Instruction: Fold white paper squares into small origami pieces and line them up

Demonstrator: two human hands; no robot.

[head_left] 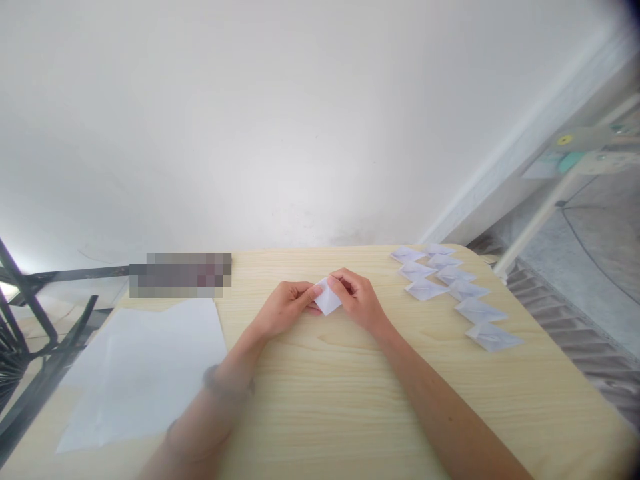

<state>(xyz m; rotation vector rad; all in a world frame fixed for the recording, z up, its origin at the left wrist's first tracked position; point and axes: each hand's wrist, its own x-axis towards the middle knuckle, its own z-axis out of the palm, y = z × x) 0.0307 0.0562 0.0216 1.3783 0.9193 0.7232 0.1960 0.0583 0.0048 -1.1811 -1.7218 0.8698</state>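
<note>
A small folded white paper is held between both hands above the middle of the table, one corner pointing toward me. My left hand pinches its left edge, thumb on top and fingers beneath. At its upper right, my right hand grips the paper between thumb and curled fingers. Several folded white paper boats lie to the right in two slanting rows, apart from my hands. The undersides of the held paper and some fingertips are hidden.
White paper sheets lie on the table's left side, near my left forearm. A blurred-out object sits at the back left. The wooden table meets a pale wall. Black metal bars stand left, a pale pole right.
</note>
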